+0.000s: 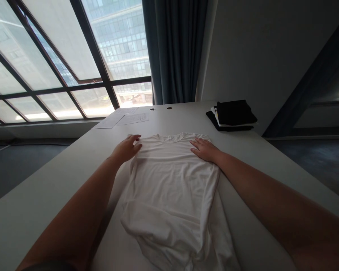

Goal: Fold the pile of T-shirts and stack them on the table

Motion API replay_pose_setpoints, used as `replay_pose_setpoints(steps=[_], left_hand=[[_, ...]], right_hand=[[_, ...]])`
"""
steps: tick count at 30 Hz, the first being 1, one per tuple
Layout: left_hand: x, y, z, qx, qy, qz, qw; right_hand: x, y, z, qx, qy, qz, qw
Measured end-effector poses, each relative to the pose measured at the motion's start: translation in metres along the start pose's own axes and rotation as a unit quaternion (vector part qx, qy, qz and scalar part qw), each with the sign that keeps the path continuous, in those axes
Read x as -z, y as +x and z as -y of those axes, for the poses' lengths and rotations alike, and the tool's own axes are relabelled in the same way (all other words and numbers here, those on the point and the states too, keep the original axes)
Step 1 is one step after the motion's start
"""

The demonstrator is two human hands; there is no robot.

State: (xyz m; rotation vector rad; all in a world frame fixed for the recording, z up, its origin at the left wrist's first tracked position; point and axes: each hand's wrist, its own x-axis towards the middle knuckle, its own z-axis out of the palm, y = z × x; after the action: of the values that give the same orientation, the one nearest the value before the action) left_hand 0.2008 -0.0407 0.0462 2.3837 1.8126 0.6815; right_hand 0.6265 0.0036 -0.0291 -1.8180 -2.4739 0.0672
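Note:
A white shirt [172, 188] lies spread on the white table [73, 177], its neckline at the far end and its near part bunched in loose folds. At the shirt's upper left corner is my left hand [127, 148], thumb and fingers apart, with the fingertips at the fabric's edge. My right hand [205, 149] rests flat on the upper right part of the shirt, fingers spread. Neither hand shows anything gripped between its fingers.
Folded dark and white clothes [234, 113] are stacked at the table's back right. Sheets of paper [110, 121] lie at the back left. Beyond the table are a blue curtain [175, 52] and a large window [124, 37].

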Motion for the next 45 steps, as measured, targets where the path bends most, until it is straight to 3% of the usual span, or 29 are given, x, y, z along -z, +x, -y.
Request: replay_pose_setpoints(steps=[2, 5, 7, 10, 15, 17, 22, 27, 30, 45], left_hand=[[-0.007, 0.000, -0.020, -0.021, 0.002, 0.025, 0.999], [-0.025, -0.003, -0.029, 0.026, 0.042, 0.012, 0.999], [-0.039, -0.005, -0.025, 0.046, 0.094, 0.036, 0.994], [-0.056, -0.006, -0.013, 0.030, 0.131, 0.116, 0.984], [-0.064, -0.006, -0.003, 0.023, 0.136, 0.198, 0.970], [-0.064, -0.005, -0.001, 0.023, 0.139, 0.199, 0.970], [-0.067, -0.004, 0.005, 0.015, 0.141, 0.171, 0.975], [-0.072, 0.006, 0.012, 0.013, 0.142, 0.164, 0.976], [-0.073, 0.017, 0.015, 0.010, 0.142, 0.164, 0.976], [-0.092, 0.101, 0.047, -0.009, 0.110, 0.164, 0.980]], right_hand=[[0.000, 0.000, 0.000, -0.001, 0.001, 0.000, 1.000], [0.000, 0.000, 0.000, -0.001, 0.003, 0.002, 1.000], [0.001, -0.001, 0.001, -0.004, 0.002, 0.005, 1.000], [0.002, -0.002, 0.001, -0.003, 0.001, 0.004, 1.000], [0.003, -0.003, 0.003, 0.000, 0.001, 0.006, 1.000], [0.006, -0.004, 0.003, 0.004, 0.003, -0.002, 1.000], [0.008, -0.010, 0.001, -0.031, -0.004, -0.091, 0.995], [-0.011, -0.008, -0.007, -0.070, -0.011, -0.009, 0.997], [-0.016, 0.003, -0.014, -0.081, -0.003, 0.007, 0.997], [0.010, 0.062, -0.026, -0.121, 0.023, 0.009, 0.992]])
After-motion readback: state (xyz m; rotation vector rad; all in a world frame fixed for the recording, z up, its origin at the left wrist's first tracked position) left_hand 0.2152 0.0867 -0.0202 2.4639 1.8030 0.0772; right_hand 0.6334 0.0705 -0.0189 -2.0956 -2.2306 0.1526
